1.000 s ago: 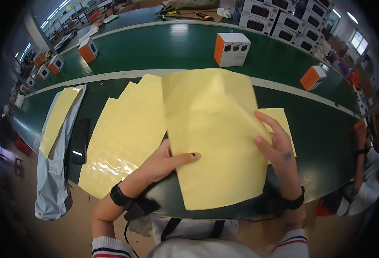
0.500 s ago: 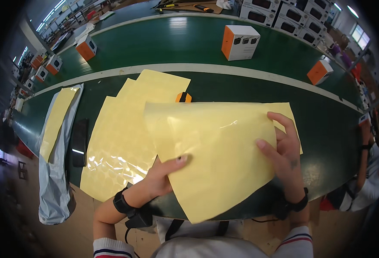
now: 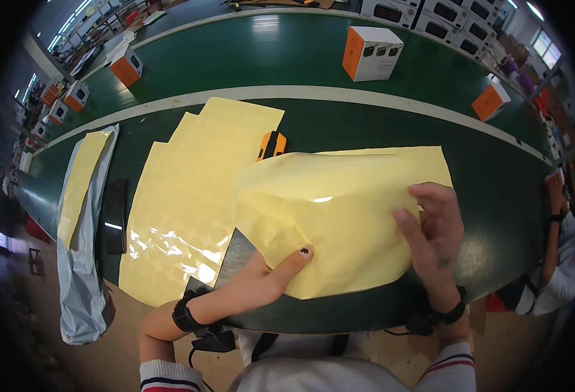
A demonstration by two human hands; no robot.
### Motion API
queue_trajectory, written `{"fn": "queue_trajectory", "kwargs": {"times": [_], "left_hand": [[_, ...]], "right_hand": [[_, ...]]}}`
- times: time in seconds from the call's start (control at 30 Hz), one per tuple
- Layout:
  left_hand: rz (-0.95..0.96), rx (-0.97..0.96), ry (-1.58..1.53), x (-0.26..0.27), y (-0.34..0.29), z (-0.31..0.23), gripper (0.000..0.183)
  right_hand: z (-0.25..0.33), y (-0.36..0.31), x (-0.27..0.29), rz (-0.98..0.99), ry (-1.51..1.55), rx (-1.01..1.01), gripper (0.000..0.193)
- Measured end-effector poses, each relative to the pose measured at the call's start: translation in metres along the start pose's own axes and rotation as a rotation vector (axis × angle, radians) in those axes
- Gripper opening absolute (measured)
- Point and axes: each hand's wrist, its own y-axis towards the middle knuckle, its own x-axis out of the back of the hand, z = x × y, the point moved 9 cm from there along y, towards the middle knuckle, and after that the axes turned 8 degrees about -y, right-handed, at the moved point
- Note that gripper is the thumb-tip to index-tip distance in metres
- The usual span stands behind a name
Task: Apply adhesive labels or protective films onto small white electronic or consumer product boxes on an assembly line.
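A pale yellow sheet point(image 3: 346, 222) bulges and creases between my hands over the near part of the table. My left hand point(image 3: 268, 281) pinches its lower left part, thumb on top and the other fingers hidden underneath. At the right edge, my right hand point(image 3: 439, 228) has its thumb and curled fingers closed on the sheet. Another yellow sheet point(image 3: 436, 162) shows beneath it at the upper right. To the left lie several overlapping yellow sheets point(image 3: 183, 189), some with shiny round outlines. Just beyond the held sheet sits an orange and black tool point(image 3: 271, 146), partly covered.
A black phone-like slab point(image 3: 115, 219) and a grey plastic bag point(image 3: 81, 294) with a yellow strip point(image 3: 81, 183) lie at left. Orange and white boxes point(image 3: 372, 55) stand on the green surface point(image 3: 268, 55) beyond the pale strip. Another person point(image 3: 561, 255) is at far right.
My left hand has moved right, carrying the sheet's lower edge upward and wrinkling it. My right hand's fingers have curled in more. More of the orange and black tool shows.
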Motion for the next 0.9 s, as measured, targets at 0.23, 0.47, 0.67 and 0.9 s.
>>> {"fn": "queue_trajectory", "kwargs": {"times": [0.23, 0.47, 0.67, 0.9], "left_hand": [[0.051, 0.083, -0.384, -0.006, -0.001, 0.010, 0.037], [0.043, -0.060, -0.079, -0.006, 0.003, -0.005, 0.043], [-0.154, -0.088, -0.029, 0.007, 0.003, -0.007, 0.040], [-0.220, -0.187, 0.114, 0.003, -0.002, -0.021, 0.032]], "right_hand": [[-0.011, -0.003, -0.005, 0.037, 0.004, -0.075, 0.022], [-0.014, 0.001, 0.001, -0.011, 0.015, -0.176, 0.024], [0.039, -0.004, -0.022, 0.045, -0.914, 0.402, 0.030], [0.043, -0.030, -0.056, 0.152, -0.896, 0.538, 0.027]]}}
